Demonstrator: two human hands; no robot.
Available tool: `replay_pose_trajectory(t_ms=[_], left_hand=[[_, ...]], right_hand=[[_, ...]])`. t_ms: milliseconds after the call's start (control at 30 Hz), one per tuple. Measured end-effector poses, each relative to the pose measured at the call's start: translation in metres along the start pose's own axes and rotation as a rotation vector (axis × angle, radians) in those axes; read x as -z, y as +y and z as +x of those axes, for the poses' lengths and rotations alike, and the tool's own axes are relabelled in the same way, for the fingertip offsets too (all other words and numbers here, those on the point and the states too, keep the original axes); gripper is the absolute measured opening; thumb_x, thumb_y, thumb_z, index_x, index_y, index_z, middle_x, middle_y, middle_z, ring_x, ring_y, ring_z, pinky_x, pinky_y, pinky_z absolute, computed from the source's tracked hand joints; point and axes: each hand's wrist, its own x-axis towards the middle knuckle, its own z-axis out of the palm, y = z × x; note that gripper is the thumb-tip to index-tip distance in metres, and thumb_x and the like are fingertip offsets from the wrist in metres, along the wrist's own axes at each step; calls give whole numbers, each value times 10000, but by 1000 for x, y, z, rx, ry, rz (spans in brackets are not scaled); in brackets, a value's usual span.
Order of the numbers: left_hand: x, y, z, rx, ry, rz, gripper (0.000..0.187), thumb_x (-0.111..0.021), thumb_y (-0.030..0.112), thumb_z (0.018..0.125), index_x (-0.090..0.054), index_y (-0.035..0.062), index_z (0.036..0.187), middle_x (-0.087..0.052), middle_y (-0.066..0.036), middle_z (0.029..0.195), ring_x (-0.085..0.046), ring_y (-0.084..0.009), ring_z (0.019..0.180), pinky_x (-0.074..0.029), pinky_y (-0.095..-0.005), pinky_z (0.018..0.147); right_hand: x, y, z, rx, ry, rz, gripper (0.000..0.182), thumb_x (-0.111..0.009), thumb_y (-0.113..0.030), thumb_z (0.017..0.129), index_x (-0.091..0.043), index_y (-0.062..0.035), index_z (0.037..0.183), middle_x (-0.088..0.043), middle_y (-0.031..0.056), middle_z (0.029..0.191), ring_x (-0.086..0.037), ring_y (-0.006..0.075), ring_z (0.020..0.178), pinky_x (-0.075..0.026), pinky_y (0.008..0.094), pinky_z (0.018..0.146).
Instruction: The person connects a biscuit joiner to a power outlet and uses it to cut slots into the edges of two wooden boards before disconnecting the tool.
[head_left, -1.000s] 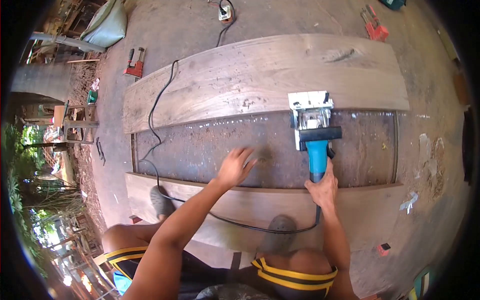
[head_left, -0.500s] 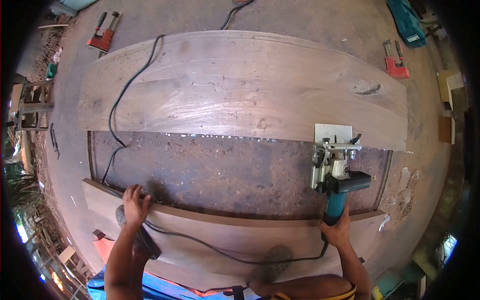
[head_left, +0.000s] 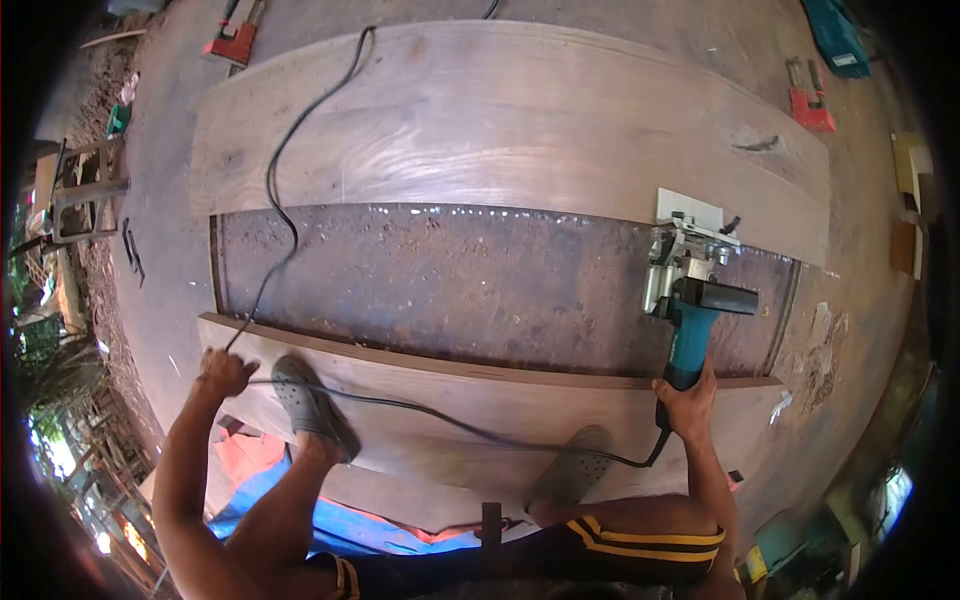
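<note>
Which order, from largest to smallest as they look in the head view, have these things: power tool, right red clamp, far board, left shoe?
1. Far board
2. Power tool
3. Left shoe
4. Right red clamp

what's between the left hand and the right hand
In the head view, the near wooden board lies between the left hand and right hand, with two grey shoes on it and the black cord running across.
</note>
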Motion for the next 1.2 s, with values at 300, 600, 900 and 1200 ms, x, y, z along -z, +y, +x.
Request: replay_pose_trajectory(t_ms=[300,600,900,1200], left_hand=[[-6,-82,9,-279,-278,155,686,-567,649,915,-759,18,1102,-737,-240,1066,-688,-398,1082,-520,-490,988],[258,130,12,-909,803,-782,360,-736,213,933,-686,-25,1199,-732,-177,1052,-719,-273,845,-580,-395,745],[287,245,1,-1283,753,-443,413,-717,305,955,-686,-22,1204,-694,-223,1130,-689,-378,1044,-564,-441,916],[330,279,39,-1175,952,-331,307,-683,252,969,-722,2,1142,-693,-212,1129,-695,-377,960,-584,-426,893]], right_hand=[[-27,-62,-67,253,-104,-155,836,-795,-203,705,-462,11,1441,-688,275,1131,-688,430,1032,-555,482,890],[-202,-110,-81,-17,77,30,953,-832,-203,688,-375,-10,1502,-692,309,1088,-681,478,1027,-552,524,908],[-234,-94,-64,-36,86,104,965,-842,-205,691,-346,-27,1499,-677,301,1167,-665,480,1080,-532,510,965],[-228,-71,-52,21,46,50,962,-801,-196,685,-310,-31,1495,-675,325,1091,-646,536,1012,-522,558,916]])
